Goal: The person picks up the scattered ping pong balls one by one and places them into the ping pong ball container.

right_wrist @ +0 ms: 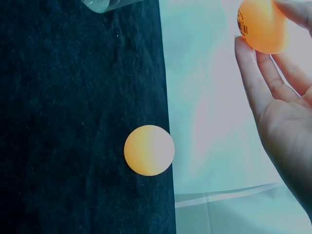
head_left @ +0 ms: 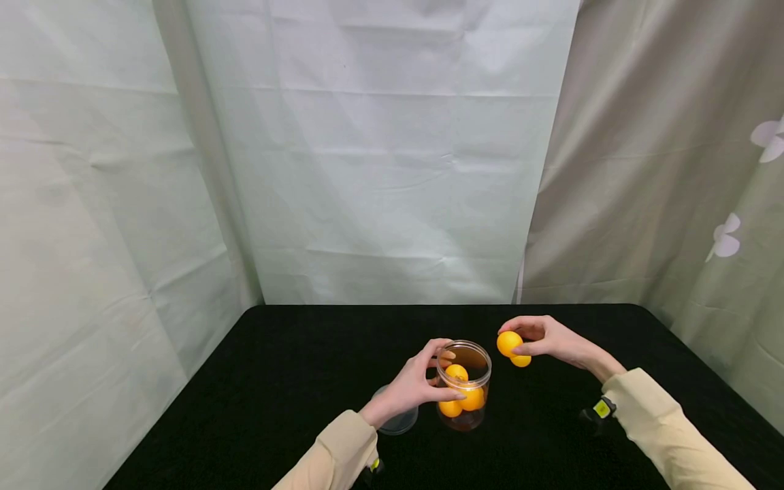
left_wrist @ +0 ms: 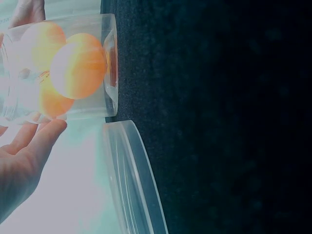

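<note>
A clear plastic jar (head_left: 485, 382) stands upright on the black table, its round mouth uncovered. Inside lie three orange table tennis balls (left_wrist: 80, 68). My left hand (head_left: 412, 382) grips the jar from its left side, thumb at the front and fingers round the back. To the jar's right, my right hand (head_left: 556, 341) pinches another orange ball (head_left: 508, 343) between thumb and fingertips, raised above the table. Dark print shows on this held ball (right_wrist: 265, 27) in the right wrist view. One more orange ball (right_wrist: 149, 150) rests on the cloth below the right hand.
A clear round lid (left_wrist: 134, 175) lies flat on the table, just left of the jar and partly behind the left wrist in the head view. Black cloth (head_left: 318, 354) covers the table. Pale curtains (head_left: 392, 170) hang behind it and along the sides.
</note>
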The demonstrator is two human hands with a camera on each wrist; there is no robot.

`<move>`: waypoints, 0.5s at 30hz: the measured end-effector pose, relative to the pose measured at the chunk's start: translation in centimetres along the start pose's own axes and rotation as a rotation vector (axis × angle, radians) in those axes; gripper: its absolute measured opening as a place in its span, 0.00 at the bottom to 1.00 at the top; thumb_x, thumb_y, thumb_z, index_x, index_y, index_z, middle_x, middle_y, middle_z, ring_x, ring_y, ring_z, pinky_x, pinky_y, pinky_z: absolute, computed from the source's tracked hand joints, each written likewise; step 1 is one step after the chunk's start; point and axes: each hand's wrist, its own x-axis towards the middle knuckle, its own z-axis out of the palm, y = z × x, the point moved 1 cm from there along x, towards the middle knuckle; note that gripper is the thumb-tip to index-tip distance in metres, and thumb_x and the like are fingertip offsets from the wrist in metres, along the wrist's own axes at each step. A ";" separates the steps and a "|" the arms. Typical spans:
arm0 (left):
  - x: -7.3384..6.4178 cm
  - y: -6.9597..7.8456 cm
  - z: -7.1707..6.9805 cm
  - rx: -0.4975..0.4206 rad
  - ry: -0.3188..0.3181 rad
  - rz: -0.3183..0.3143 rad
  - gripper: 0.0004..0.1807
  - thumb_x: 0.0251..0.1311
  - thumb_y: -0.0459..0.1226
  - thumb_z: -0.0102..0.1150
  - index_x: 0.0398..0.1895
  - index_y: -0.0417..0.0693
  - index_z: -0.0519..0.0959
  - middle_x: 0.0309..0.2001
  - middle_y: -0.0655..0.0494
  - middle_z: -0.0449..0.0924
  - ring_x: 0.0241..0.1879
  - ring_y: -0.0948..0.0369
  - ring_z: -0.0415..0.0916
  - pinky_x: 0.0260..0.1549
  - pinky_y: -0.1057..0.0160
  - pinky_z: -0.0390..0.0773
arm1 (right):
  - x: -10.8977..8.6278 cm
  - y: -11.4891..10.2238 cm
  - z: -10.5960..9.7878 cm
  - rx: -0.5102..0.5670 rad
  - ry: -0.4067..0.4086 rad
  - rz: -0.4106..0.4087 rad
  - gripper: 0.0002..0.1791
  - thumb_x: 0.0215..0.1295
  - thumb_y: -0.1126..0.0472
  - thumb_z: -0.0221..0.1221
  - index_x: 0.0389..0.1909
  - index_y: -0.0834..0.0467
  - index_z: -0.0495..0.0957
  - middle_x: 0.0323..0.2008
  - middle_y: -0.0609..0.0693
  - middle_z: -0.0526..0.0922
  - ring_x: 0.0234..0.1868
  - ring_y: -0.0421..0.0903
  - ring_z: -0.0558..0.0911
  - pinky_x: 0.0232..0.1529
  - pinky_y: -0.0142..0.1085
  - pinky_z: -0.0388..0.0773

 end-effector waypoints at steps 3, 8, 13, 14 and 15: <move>0.1 0.0 0.0 -0.006 -0.003 -0.003 0.35 0.51 0.35 0.62 0.62 0.46 0.57 0.55 0.40 0.61 0.52 0.49 0.65 0.43 0.59 0.72 | 0.1 -0.2 0.1 -0.011 -0.007 -0.014 0.18 0.61 0.68 0.53 0.52 0.67 0.68 0.45 0.63 0.73 0.41 0.59 0.74 0.42 0.52 0.71; 0.0 0.1 0.0 0.005 0.000 0.005 0.36 0.51 0.36 0.62 0.62 0.45 0.56 0.55 0.40 0.61 0.51 0.49 0.65 0.44 0.58 0.72 | 0.4 -0.8 0.4 -0.015 -0.025 -0.044 0.17 0.62 0.68 0.52 0.52 0.66 0.68 0.46 0.63 0.73 0.41 0.59 0.74 0.42 0.51 0.72; -0.1 0.2 0.0 0.004 0.000 0.008 0.36 0.51 0.35 0.62 0.62 0.45 0.56 0.55 0.39 0.61 0.52 0.48 0.65 0.43 0.58 0.72 | 0.7 -1.1 0.6 -0.009 -0.040 -0.074 0.18 0.62 0.68 0.52 0.52 0.66 0.68 0.46 0.63 0.73 0.41 0.59 0.74 0.41 0.47 0.73; -0.1 0.2 0.1 0.006 0.001 0.008 0.36 0.51 0.35 0.62 0.62 0.45 0.56 0.55 0.39 0.61 0.52 0.48 0.65 0.43 0.58 0.72 | 0.7 -1.2 0.6 -0.007 -0.041 -0.075 0.18 0.61 0.68 0.52 0.52 0.66 0.68 0.46 0.63 0.73 0.40 0.59 0.74 0.41 0.47 0.73; 0.0 0.2 0.1 0.006 0.001 0.007 0.36 0.51 0.35 0.62 0.62 0.44 0.56 0.55 0.39 0.61 0.52 0.47 0.65 0.43 0.58 0.72 | 0.7 -1.2 0.7 -0.009 -0.040 -0.075 0.18 0.61 0.68 0.52 0.52 0.66 0.68 0.46 0.63 0.73 0.40 0.58 0.74 0.41 0.47 0.73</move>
